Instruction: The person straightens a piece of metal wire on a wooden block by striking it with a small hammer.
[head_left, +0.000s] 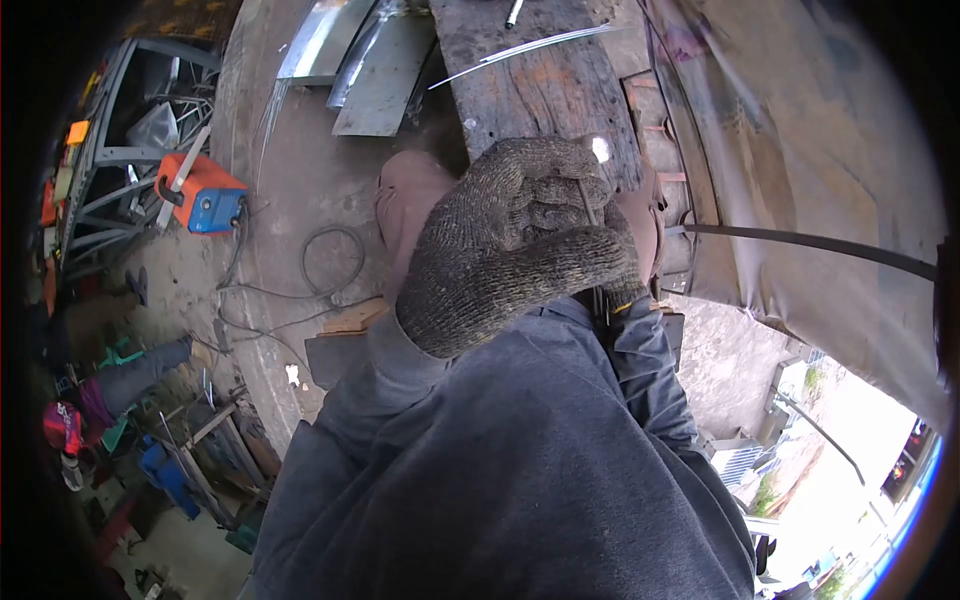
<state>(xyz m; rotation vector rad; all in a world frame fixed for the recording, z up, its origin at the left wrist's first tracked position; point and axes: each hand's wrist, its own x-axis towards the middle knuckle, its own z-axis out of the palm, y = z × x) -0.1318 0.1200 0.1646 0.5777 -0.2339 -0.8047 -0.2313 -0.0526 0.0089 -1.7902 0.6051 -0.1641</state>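
A person's left hand (515,240), in a dark knitted glove, curls its fingers around a thin rod (588,203), a bright white spot beside its fingertips. The gloved right hand (627,288) sits just beyond, partly hidden; its grip cannot be told. Both are over the person's lap, at the near end of a scuffed wooden worktop (545,105) bearing slender metal rods (520,56). Metal sheets (385,90) lie to its left. Farther left, a cable (335,290) loops across the floor near an orange-and-blue machine (207,195).
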